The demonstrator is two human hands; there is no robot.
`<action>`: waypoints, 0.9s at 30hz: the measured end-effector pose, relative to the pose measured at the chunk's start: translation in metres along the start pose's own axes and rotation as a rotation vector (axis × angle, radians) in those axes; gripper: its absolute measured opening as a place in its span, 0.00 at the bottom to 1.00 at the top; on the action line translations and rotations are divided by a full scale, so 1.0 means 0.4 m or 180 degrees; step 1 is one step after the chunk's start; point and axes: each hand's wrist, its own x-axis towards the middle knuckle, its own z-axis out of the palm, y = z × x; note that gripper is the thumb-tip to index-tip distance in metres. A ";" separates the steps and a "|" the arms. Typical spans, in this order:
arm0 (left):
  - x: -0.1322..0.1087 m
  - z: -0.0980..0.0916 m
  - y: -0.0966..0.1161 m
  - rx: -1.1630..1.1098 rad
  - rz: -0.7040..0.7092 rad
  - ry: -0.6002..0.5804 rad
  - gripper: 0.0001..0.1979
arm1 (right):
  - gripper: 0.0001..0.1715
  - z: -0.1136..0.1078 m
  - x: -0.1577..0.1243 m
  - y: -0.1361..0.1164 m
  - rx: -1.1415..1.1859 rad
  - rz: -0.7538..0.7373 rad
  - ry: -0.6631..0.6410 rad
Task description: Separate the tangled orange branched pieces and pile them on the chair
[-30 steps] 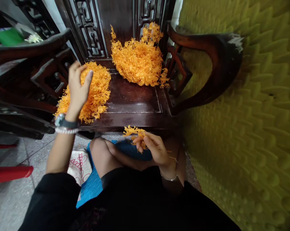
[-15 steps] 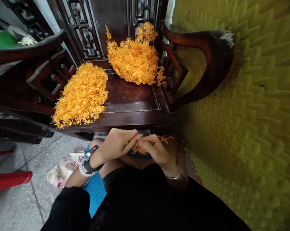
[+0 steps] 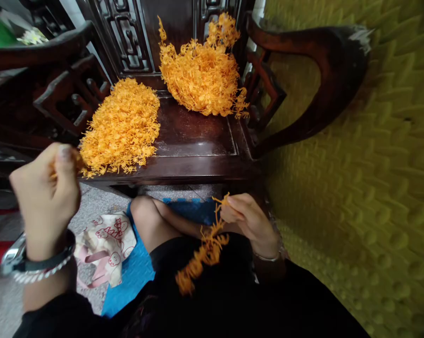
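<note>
My right hand [image 3: 249,218] is above my lap, pinching the upper end of a strand of small orange plastic pieces [image 3: 212,249] that dangles down to the left, blurred. On the left, my left hand [image 3: 48,188] is raised in a fist beside the chair seat's front corner. Bits of orange show between its fingers; most of what it holds is hidden. Just right of that fist, a long pile of orange plastic pieces [image 3: 123,129] covers the left part of the dark wooden chair seat [image 3: 197,136]. A second, tangled orange heap [image 3: 204,77] rests at the back right of the seat.
Curved chair arms stand on both sides, the right armrest [image 3: 338,61] close to a yellow-green embossed wall [image 3: 391,188]. A printed cloth bag [image 3: 109,239] with pink straps lies on the floor at the left, partly on a blue mat [image 3: 134,277].
My hands, together before, have parted. The left has swung out left and up to the pile's edge; the right has shifted slightly right, the orange strand now hanging from it.
</note>
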 end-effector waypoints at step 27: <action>0.052 0.287 0.088 -0.1850 0.1630 -0.2060 0.26 | 0.23 0.037 0.092 -0.019 0.0814 -0.0333 -0.0117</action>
